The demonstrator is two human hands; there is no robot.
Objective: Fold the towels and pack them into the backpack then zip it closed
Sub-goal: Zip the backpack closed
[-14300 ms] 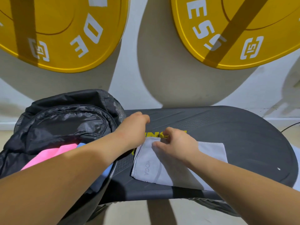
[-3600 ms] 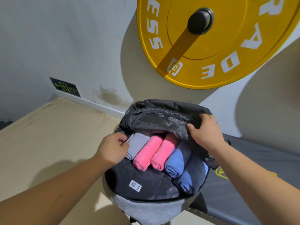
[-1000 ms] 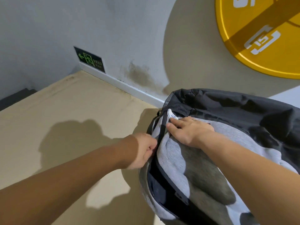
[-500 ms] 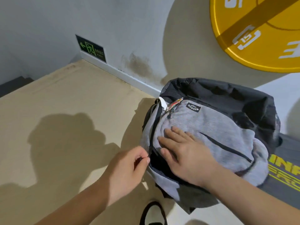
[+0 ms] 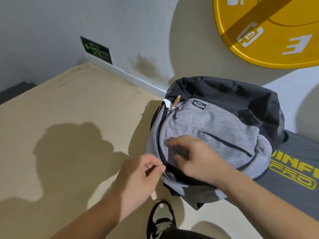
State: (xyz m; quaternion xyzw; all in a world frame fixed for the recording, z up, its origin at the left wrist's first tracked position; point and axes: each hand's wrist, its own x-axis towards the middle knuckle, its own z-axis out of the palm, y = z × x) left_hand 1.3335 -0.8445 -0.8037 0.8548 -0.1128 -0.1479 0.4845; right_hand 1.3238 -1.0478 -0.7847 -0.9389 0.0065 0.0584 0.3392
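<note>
Grey backpack (image 5: 215,128) on black bench (image 5: 296,171); left hand (image 5: 138,176) pinches zipper, right hand (image 5: 195,157) presses flat.

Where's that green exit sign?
In the head view, the exit sign sits upper left, low on the wall just above the skirting board, left of the backpack.

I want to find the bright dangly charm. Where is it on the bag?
Look at the grey and black backpack on the dark bench. Go to its top left corner, nearest the wall. The charm hangs by the zipper there, the only orange and red thing on it.
</note>
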